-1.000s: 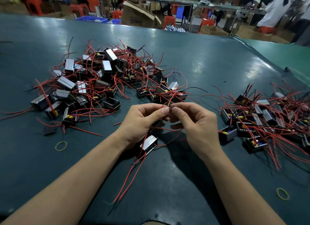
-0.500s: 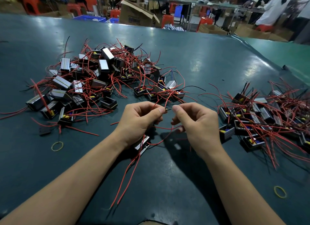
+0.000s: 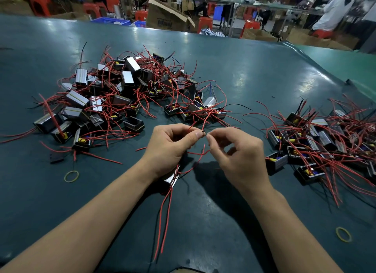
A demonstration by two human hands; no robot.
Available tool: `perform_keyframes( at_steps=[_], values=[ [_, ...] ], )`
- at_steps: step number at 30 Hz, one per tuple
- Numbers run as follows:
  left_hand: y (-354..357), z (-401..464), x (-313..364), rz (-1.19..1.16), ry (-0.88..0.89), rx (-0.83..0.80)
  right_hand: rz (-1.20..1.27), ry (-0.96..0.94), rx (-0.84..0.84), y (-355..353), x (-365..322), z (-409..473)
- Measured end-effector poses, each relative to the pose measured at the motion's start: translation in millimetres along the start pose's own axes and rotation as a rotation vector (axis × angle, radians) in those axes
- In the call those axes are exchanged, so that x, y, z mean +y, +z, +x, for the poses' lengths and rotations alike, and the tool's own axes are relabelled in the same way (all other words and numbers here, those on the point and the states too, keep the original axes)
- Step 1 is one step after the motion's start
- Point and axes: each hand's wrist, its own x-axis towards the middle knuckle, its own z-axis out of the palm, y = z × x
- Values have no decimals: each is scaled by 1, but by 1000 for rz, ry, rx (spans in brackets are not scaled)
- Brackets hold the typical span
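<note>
My left hand [image 3: 171, 146] pinches the end of a thin red wire [image 3: 198, 153] between thumb and forefinger, a dark tip showing at the fingertips. My right hand [image 3: 236, 152] is just right of it, thumb and forefinger pinched together close to that tip; whether they touch the wire I cannot tell. Below my left wrist lies a small black box with a silver face [image 3: 173, 177], partly hidden by the hand. Its red wires trail down toward me over the dark green table [image 3: 203, 222].
A large heap of black boxes with red wires [image 3: 114, 97] lies at the left-centre. A second heap [image 3: 325, 142] lies at the right. Yellow rubber bands lie at the left [image 3: 71, 176] and lower right [image 3: 343, 234]. Cartons and stools stand beyond the far edge.
My two hands have drawn slightly apart, and my right hand's fingers have opened out from the wire end. The box under my left wrist has slid further beneath the hand.
</note>
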Motion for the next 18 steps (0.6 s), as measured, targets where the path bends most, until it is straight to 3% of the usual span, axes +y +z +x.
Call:
perform_keyframes(
  at_steps=[3,5,11,15,18],
  values=[
    [-1,-1,1,36,28,-58,-54,-153,27,-1,6,0],
    [-2,-3,2,35,30,-83,3,-148,11,-2,8,3],
    [-2,-5,2,53,26,-114,378,409,-230,-6,5,8],
    [-3,-4,-1,126,72,-111,444,576,-249,-6,7,7],
    [-3,-3,-2,161,108,-95,386,589,-241,-4,7,5]
  ],
)
